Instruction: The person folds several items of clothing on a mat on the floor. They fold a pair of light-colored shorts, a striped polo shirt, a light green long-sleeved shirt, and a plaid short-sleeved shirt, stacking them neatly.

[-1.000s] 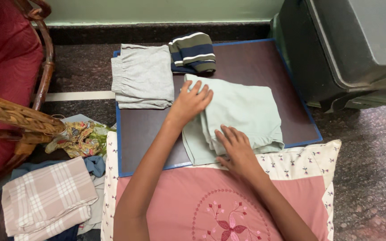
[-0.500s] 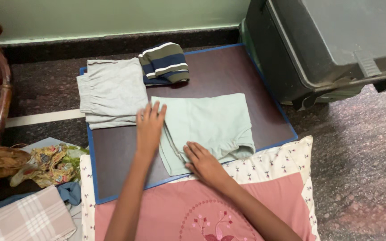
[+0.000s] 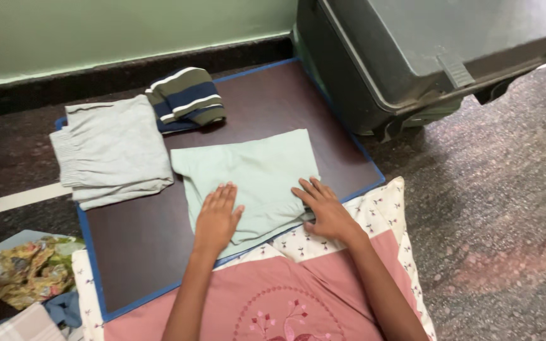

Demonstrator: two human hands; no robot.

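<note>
1. Left hand (image 3: 217,216) lay flat on the pale green folded garment (image 3: 248,177), fingers spread, gripping nothing.
2. Right hand (image 3: 325,208) pressed flat at the garment's right edge, fingers splayed, nothing held.
3. Garment sat on the dark board (image 3: 140,243) with blue rim, its near edge touching the pink pillow (image 3: 273,297).
4. Grey folded cloth (image 3: 112,148) lay at the board's far left, overhanging the rim; striped bundle (image 3: 188,98) just beside it.
5. Bare board showed left of the garment and beyond it.
6. Dark bin (image 3: 412,57) stood close against the board's right edge.
</note>
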